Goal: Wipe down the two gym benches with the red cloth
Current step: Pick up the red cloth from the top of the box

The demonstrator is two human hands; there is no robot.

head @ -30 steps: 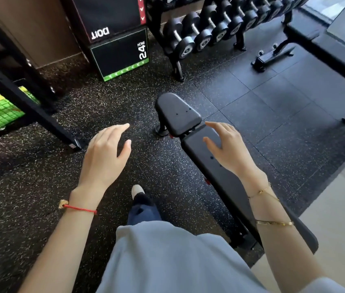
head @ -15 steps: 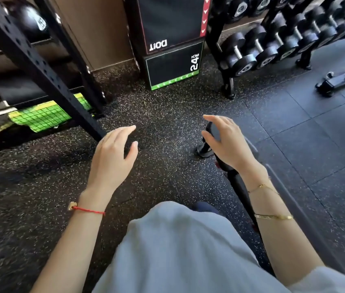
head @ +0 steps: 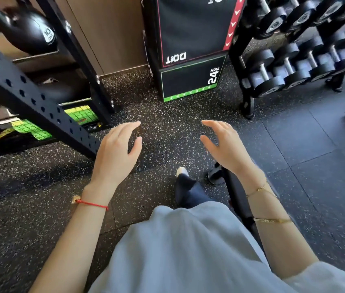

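My left hand (head: pixel 115 153) and my right hand (head: pixel 225 148) hover side by side over the speckled rubber floor, fingers relaxed, holding nothing. Only a narrow dark strip of one black gym bench (head: pixel 236 193) shows under my right wrist, most of it hidden by my arm and pale shirt. No red cloth is in view, and the other bench is out of frame.
A black perforated rack (head: pixel 29 96) slants across the left with a kettlebell (head: pixel 32 32) on its shelf and a green mat (head: pixel 32 129) beneath. Stacked plyo boxes (head: pixel 190 81) stand straight ahead. A dumbbell rack (head: pixel 294 66) fills the upper right. My foot (head: pixel 183 176) is on the floor.
My view has swung left and closer to the plyo boxes and rack. The bench slid from the centre to under my right arm. Both hands stay raised and empty.
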